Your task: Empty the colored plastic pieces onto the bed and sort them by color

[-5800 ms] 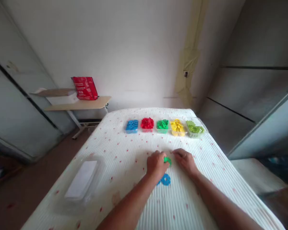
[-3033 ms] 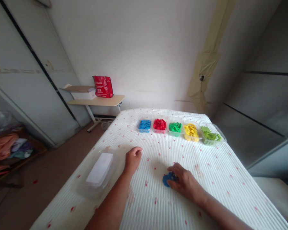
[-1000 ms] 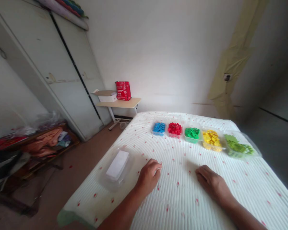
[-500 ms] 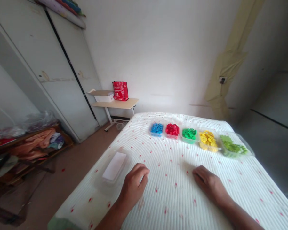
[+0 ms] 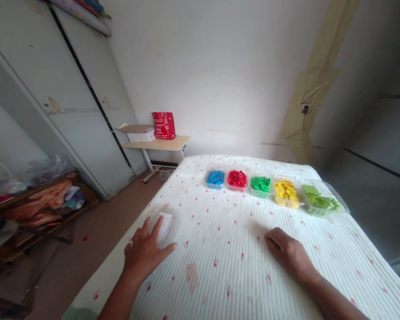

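My left hand, fingers spread, is over the near part of a clear plastic container on the left side of the bed-like surface. A flat white block shows inside that container, partly hidden by my fingers; whether I touch either cannot be told. My right hand rests curled on the striped white cover, its fingers folded under, and nothing shows in it. Beyond it stands a row of clear tubs holding small blue pieces, red pieces, green pieces, yellow pieces and light green pieces.
Behind the covered surface, a small wheeled table carries a red bag and a white box. A wooden crate of cloth sits on the floor at left, near a tall cabinet.
My left hand has moved left and opened, from closed beside the clear container to spread over it. My right hand stays curled in place. The view has shifted slightly.
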Demonstrator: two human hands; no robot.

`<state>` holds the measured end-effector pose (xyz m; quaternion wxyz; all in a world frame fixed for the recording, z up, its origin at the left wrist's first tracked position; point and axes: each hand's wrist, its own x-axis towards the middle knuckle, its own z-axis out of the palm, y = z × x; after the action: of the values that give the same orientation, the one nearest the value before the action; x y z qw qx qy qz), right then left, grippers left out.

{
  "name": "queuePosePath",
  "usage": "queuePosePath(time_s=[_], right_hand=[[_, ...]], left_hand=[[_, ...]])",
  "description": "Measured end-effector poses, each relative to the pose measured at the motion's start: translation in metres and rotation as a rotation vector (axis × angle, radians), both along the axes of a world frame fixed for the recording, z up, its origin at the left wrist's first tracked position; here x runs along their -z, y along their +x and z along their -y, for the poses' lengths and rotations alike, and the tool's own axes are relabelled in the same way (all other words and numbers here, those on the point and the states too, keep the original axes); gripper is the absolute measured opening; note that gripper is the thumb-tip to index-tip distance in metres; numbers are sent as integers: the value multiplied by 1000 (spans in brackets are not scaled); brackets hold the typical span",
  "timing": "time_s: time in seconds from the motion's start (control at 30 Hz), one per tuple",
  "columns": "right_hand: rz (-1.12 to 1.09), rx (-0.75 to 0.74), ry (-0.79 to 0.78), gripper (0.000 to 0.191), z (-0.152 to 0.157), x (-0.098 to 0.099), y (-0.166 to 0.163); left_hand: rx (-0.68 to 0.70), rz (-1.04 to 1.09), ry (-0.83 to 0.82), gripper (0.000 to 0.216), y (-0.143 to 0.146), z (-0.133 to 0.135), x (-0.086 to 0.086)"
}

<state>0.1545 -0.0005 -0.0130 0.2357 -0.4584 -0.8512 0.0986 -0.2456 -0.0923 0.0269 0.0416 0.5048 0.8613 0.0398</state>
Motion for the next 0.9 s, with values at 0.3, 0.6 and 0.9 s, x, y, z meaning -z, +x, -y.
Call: queuePosePath(time_s=[0.3, 0.6, 0.9], right_hand=[[67, -30, -23, 34, -28, -11, -43], [248, 141, -209, 67, -102, -44, -172], [275, 215, -249, 56, -126, -36, -200]], left_hand=[[12, 36, 42, 80, 2, -4, -6], [-1, 0, 82, 78, 0, -3, -20], [-11, 17, 71, 70, -9, 0, -18]])
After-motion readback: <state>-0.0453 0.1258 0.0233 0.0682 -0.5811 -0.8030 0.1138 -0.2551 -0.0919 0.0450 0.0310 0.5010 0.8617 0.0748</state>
